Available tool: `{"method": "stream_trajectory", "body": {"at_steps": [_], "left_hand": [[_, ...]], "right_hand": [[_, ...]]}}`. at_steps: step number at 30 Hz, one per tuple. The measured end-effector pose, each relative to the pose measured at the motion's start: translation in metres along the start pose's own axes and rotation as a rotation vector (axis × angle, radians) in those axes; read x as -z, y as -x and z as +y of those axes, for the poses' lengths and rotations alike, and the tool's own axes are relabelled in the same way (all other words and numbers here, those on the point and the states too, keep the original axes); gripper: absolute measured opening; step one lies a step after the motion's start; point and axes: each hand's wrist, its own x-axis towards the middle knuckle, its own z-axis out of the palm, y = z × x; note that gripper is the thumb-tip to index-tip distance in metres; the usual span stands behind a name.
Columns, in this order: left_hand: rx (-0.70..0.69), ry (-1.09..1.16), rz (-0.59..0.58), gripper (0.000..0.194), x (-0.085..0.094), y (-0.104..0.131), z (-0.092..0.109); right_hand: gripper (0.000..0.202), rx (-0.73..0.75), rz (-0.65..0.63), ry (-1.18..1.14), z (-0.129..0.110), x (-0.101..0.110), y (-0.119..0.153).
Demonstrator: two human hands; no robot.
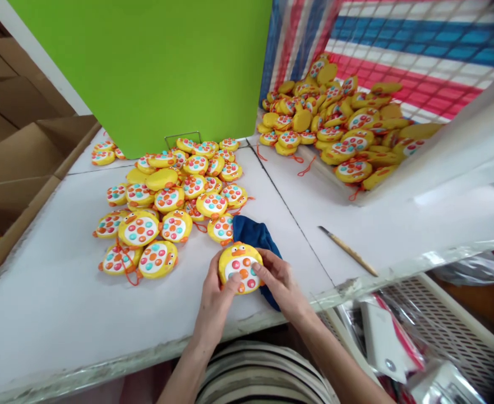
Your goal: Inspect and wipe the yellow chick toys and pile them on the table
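Between my two hands is a round yellow duck toy point(244, 270), its white belly dotted with pink, orange and blue buttons facing up. My left hand point(213, 297) grips its left edge, thumb on the belly. On the right edge, my right hand point(282, 283) holds it too, with the thumb on a button. A dark blue cloth point(253, 231) lies on the table just behind and under my right hand. To the left sits a heap of similar duck toys point(166, 199), some with orange cord loops.
At the right, a striped-lined bin point(398, 42) holds many more duck toys point(339, 123). A thin wooden-handled tool point(350, 251) lies on the white table point(74, 325). A green panel point(166, 67) stands behind, cardboard boxes point(23, 129) at left, a plastic crate point(448, 314) below right.
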Motion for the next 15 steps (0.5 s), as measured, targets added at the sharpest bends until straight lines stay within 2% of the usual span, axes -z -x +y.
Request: {"method": "stream_trajectory", "body": {"at_steps": [2,4,6,8,9,11,13,15], "left_hand": [[-0.039,-0.117,0.03,0.068,0.001,0.001,0.002],[-0.023,-0.094,0.056,0.067,0.002,0.001,0.003],[0.087,0.063,0.05,0.052,0.004,-0.001,0.005],[0.291,0.282,0.028,0.029,0.008,-0.003,0.008],[0.4,0.388,0.021,0.027,0.009,-0.004,0.01],[0.558,0.567,0.008,0.04,0.013,-0.005,0.013],[0.599,0.694,-0.032,0.045,0.016,-0.004,0.014],[0.58,0.801,-0.104,0.04,0.018,-0.001,0.012]], "right_hand": [[0.043,0.007,-0.002,-0.001,0.001,0.0,0.0],[0.041,0.01,0.003,-0.008,0.002,0.0,-0.001],[0.04,0.001,0.019,-0.005,0.006,0.0,-0.002],[0.043,-0.015,0.045,-0.002,0.01,0.001,-0.004],[0.044,-0.019,0.057,-0.001,0.013,0.002,-0.005],[0.044,-0.016,0.062,0.019,0.017,0.004,-0.007],[0.043,0.008,0.04,0.076,0.021,0.005,-0.007],[0.041,0.039,0.012,0.142,0.024,0.005,-0.007]]}}
